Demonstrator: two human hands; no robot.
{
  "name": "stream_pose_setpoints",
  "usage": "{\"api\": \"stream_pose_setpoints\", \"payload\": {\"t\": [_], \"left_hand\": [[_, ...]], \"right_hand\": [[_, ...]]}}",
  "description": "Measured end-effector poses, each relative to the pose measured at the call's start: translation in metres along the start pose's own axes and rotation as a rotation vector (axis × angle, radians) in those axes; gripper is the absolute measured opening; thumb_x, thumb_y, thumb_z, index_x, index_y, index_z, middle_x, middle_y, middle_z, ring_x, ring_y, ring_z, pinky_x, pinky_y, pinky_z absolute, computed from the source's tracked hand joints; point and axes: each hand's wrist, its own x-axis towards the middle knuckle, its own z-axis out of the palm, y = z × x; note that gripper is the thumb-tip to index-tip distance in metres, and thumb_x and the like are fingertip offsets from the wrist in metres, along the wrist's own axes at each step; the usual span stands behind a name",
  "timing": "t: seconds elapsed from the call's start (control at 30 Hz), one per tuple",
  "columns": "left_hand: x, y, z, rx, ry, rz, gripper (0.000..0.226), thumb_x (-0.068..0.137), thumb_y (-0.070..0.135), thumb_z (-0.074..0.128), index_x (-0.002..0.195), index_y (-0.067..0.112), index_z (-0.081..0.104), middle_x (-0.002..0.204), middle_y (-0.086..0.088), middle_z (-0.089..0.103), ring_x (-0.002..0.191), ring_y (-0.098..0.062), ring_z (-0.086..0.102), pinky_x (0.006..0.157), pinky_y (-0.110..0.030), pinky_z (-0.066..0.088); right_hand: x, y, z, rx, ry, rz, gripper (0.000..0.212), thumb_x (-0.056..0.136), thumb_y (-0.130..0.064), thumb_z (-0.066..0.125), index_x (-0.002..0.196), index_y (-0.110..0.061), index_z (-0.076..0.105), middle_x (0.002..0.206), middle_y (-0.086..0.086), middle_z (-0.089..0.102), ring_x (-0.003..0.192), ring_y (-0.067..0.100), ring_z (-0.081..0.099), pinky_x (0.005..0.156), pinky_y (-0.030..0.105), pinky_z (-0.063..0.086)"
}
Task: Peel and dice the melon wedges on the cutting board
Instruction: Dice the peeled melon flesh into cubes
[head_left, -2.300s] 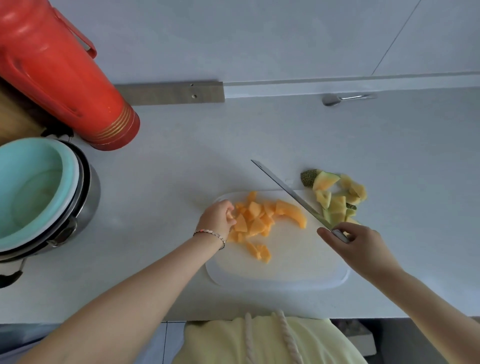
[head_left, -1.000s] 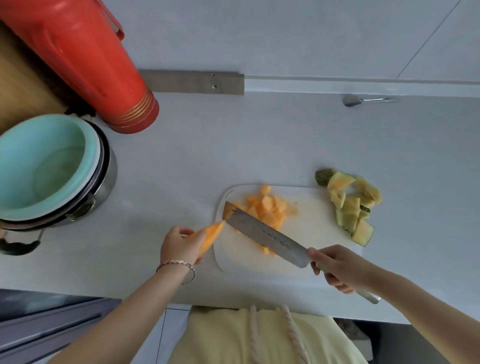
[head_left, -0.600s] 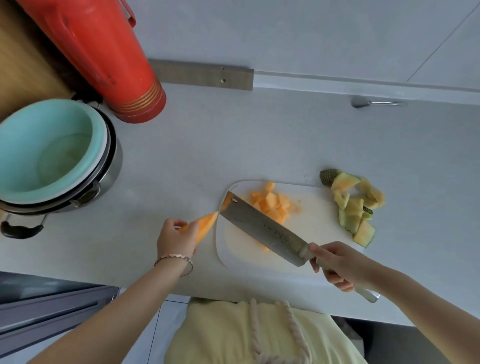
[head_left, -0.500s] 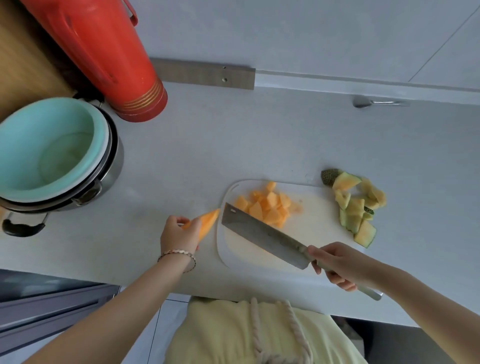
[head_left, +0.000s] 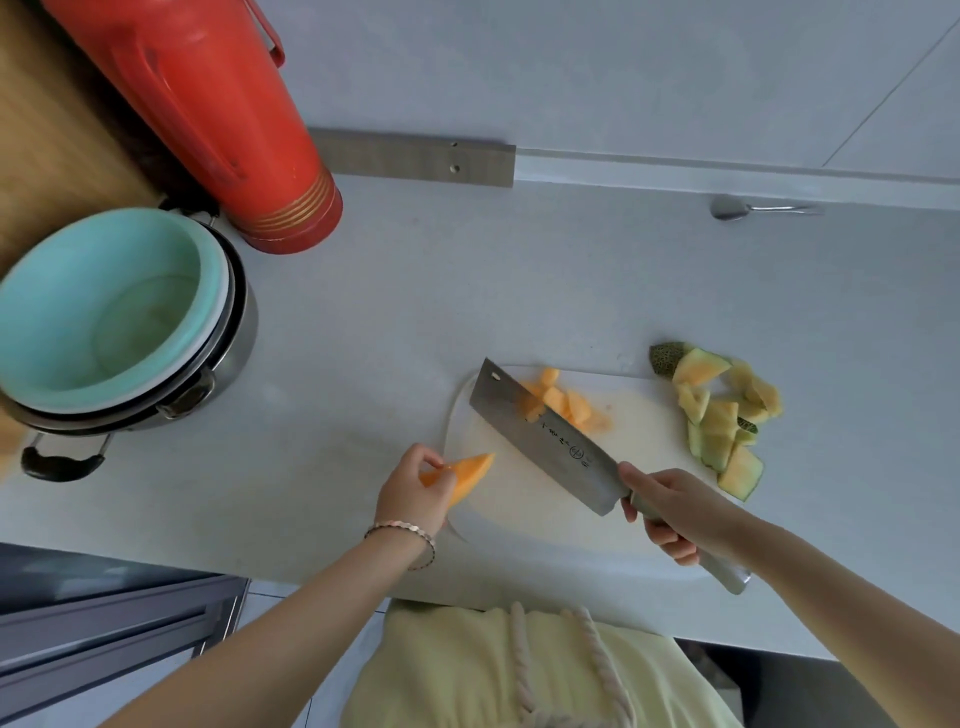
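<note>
left hand (head_left: 413, 493) grips a peeled melon wedge (head_left: 462, 475) at the cutting board (head_left: 644, 441) edge; right hand (head_left: 675, 506) holds the cleaver (head_left: 545, 441) over the diced melon (head_left: 563, 405).

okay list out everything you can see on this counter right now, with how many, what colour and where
cutting board: one, white, near the counter's front edge
diced melon: one small pile, orange, far left part of the board
melon piece: one, orange, peeled, held over the board's left edge
cleaver: one, steel blade, angled over the board
melon rinds: one pile, green and pale yellow, at the board's right end
thermos: one, red, far left of the counter
pot: one, steel with black handles, left side
bowl: one, turquoise, sitting in the pot
spoon: one, metal, by the back wall
left hand: holds the melon piece
right hand: grips the cleaver handle
</note>
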Motion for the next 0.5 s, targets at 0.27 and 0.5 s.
{"api": "stream_pose_setpoints", "payload": {"t": [0.27, 0.5], "left_hand": [[-0.009, 0.003, 0.017, 0.060, 0.005, 0.076, 0.028, 0.073, 0.013, 0.067, 0.097, 0.018, 0.054, 0.094, -0.002, 0.058, 0.080, -0.021, 0.053, 0.067, -0.023, 0.038], [-0.010, 0.006, 0.016, 0.193, 0.062, 0.171, 0.034, 0.072, 0.007, 0.068, 0.104, 0.010, 0.058, 0.109, -0.007, 0.053, 0.083, -0.013, 0.045, 0.073, -0.022, 0.038]], "right_hand": [[-0.019, -0.003, 0.028, 0.107, 0.121, -0.039, 0.052, 0.090, -0.056, 0.042, 0.068, -0.009, 0.044, 0.046, 0.001, 0.026, 0.038, 0.014, 0.018, 0.042, 0.018, 0.018], [-0.020, -0.011, 0.048, 0.065, 0.129, -0.042, 0.051, 0.090, -0.057, 0.043, 0.066, -0.012, 0.045, 0.038, -0.006, 0.031, 0.031, 0.013, 0.022, 0.039, 0.016, 0.021]]}}
